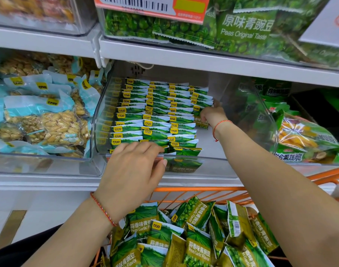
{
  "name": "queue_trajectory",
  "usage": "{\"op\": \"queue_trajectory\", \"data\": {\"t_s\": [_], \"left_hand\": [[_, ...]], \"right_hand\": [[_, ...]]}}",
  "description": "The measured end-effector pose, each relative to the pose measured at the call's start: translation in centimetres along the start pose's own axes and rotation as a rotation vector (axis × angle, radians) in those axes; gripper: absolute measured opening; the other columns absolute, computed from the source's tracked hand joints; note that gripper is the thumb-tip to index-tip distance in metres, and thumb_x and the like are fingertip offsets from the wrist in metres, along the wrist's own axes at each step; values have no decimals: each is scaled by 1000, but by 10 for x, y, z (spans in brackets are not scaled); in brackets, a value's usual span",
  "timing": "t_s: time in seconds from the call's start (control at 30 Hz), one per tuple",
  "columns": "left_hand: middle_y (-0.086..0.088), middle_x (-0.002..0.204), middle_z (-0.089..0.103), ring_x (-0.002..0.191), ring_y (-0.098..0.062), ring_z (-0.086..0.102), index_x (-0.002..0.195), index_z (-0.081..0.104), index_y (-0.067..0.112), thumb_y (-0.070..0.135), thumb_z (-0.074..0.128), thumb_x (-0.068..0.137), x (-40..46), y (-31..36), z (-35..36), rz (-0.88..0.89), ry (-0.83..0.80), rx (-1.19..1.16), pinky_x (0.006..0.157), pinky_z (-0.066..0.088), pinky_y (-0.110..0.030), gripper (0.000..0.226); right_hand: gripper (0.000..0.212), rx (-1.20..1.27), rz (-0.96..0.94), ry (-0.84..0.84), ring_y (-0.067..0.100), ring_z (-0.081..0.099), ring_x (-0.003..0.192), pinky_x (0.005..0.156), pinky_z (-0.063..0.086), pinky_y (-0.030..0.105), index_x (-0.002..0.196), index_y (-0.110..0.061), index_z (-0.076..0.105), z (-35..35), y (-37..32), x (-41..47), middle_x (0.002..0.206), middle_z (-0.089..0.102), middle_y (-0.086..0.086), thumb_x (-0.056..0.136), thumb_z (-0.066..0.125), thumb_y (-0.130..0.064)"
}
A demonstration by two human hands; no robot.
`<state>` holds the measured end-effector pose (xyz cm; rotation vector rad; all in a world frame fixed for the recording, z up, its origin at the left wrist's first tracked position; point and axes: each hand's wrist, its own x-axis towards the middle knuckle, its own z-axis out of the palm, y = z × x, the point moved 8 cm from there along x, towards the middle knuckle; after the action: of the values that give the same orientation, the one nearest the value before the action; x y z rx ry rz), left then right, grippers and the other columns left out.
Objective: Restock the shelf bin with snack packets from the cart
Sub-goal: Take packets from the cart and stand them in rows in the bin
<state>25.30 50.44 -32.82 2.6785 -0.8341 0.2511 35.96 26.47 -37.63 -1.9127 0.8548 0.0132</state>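
A clear plastic shelf bin (261,120) holds upright rows of green garlic-pea snack packets (155,116). My right hand (213,114) reaches deep into the bin's right side and grips a packet (200,123) at the end of the right-hand row. My left hand (134,170) rests over the bin's front rim, fingers straight, touching the front packets. Below, the orange wire cart (203,189) carries a loose pile of the same packets (193,237).
A bin of pale blue nut packets (43,116) stands to the left. To the right is a bin of green mixed-snack bags (299,135). The upper shelf (184,53) overhangs the bin and holds original-taste pea packets (245,27).
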Motion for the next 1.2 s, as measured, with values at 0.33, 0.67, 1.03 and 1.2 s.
{"op": "queue_trajectory", "data": {"t_s": [0.33, 0.67, 1.03, 1.2], "left_hand": [[8, 109, 65, 103, -19, 58, 117, 60, 26, 56, 27, 83, 0, -1, -2, -29, -62, -63, 87, 31, -31, 56], [0, 109, 65, 96, -21, 62, 113, 62, 18, 24, 51, 93, -49, 57, -44, 176, -80, -135, 81, 51, -38, 23], [-28, 96, 62, 88, -38, 62, 94, 65, -6, 52, 51, 91, -110, 67, 64, -163, -811, 71, 73, 49, -41, 60], [2, 55, 41, 54, -15, 41, 55, 42, 22, 36, 73, 80, -101, 50, 60, -308, -692, -329, 55, 30, -28, 43]], "right_hand": [[42, 82, -100, 112, 22, 47, 95, 71, 32, 21, 133, 0, 42, -38, -4, -35, 112, 50, 11, 92, 46, -1], [23, 517, -312, -62, 15, 60, 68, 57, 52, 17, 106, -9, 57, -59, -21, -169, 82, 62, 2, 92, 45, 4], [18, 500, -128, -273, 16, 63, 68, 63, 54, 23, 106, -8, 63, -63, 77, -257, 79, 67, 3, 94, 51, -6], [21, 402, -45, -231, 16, 60, 70, 63, 50, 22, 112, -4, 61, -63, 116, -257, 82, 65, 4, 96, 48, -8]]}}
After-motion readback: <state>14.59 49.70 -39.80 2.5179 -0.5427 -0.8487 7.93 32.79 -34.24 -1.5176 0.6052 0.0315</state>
